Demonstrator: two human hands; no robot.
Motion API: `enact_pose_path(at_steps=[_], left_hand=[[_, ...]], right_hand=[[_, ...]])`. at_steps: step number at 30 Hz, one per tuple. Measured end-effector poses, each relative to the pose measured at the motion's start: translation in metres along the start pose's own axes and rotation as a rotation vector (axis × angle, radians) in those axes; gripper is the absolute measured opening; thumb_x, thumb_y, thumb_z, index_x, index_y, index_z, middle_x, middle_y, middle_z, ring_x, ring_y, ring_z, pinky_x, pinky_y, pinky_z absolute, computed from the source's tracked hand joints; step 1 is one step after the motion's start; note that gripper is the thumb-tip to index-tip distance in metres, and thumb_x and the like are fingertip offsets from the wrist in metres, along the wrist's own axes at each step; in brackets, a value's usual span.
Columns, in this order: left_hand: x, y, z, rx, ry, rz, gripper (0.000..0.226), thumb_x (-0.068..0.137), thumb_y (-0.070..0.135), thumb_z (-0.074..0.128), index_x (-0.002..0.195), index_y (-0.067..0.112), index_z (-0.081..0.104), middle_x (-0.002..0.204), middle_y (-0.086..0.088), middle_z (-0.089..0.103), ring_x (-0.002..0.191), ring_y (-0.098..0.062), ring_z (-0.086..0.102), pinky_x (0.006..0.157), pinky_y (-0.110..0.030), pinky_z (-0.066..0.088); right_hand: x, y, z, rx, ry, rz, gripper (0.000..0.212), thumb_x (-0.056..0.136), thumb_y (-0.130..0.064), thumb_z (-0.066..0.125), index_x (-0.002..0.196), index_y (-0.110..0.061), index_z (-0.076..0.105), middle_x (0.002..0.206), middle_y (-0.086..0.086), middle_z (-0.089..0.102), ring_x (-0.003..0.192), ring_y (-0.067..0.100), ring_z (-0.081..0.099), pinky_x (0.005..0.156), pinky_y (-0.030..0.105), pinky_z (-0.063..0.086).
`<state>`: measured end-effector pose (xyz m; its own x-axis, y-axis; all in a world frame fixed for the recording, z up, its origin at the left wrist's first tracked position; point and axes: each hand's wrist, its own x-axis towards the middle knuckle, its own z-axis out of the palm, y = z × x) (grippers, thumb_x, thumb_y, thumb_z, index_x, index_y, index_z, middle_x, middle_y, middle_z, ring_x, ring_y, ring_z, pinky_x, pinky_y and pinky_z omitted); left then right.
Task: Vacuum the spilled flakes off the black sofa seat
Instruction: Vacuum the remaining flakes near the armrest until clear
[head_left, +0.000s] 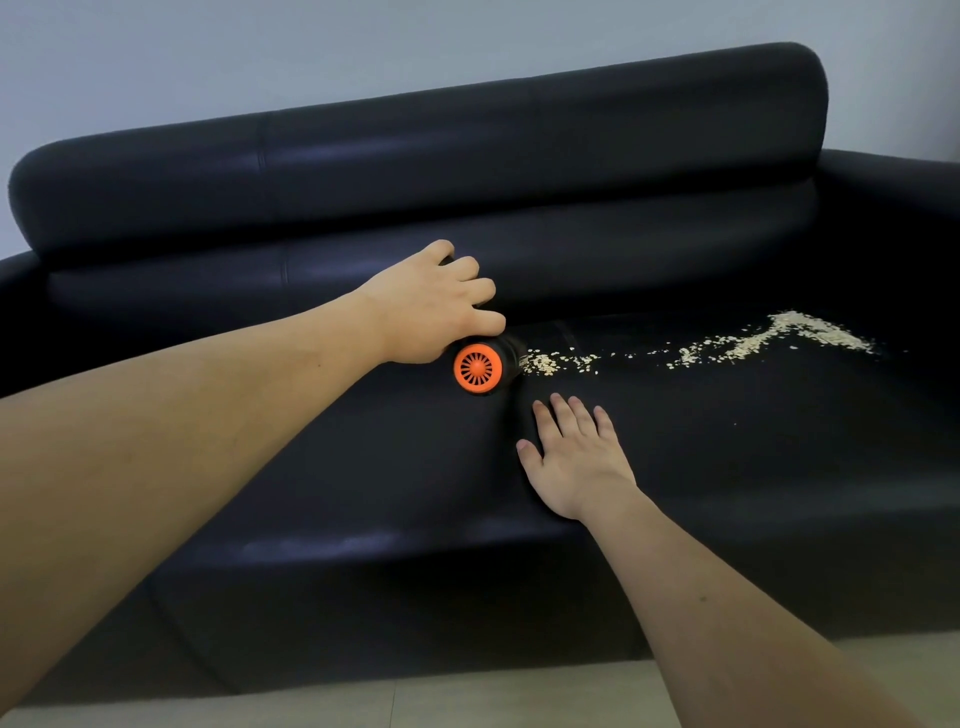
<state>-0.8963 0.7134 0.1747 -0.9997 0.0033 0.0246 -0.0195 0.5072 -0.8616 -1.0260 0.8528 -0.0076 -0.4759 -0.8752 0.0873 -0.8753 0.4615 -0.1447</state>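
From here I can read no lettering, label, brand or number on anything, the handheld vacuum (480, 366) included.

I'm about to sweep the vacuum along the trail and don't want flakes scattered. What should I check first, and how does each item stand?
1. Left hand grips the handheld vacuum firmly: ok.
2. Vacuum mouth sits at the near end of the flakes: ok.
3. Right hand is off the trail, flat on the sofa seat: ok.
4. Path to the right along the trail is free of other things: ok.
5. Vacuum is switched on: cannot tell.
6. Flakes all cleared: not ok, the trail remains.
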Motion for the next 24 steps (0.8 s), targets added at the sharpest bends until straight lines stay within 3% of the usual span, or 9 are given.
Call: enact_pose_path(at_steps=[24], left_hand=[[0.0070, 0.0009, -0.0002, 0.023, 0.043, 0.029, 0.039, 0.091, 0.023, 0.055, 0.129, 0.032, 0.047, 0.119, 0.000, 0.055, 0.109, -0.026, 0.051, 0.096, -0.044, 0.039]], right_hand=[[-0.0021, 0.0000, -0.0005, 0.002, 0.011, -0.002, 0.066, 0.104, -0.054, 0.014, 0.161, -0.021, 0.005, 0.169, 0.004, 0.000, 0.155, 0.023, -0.006, 0.125, 0.046, -0.003]])
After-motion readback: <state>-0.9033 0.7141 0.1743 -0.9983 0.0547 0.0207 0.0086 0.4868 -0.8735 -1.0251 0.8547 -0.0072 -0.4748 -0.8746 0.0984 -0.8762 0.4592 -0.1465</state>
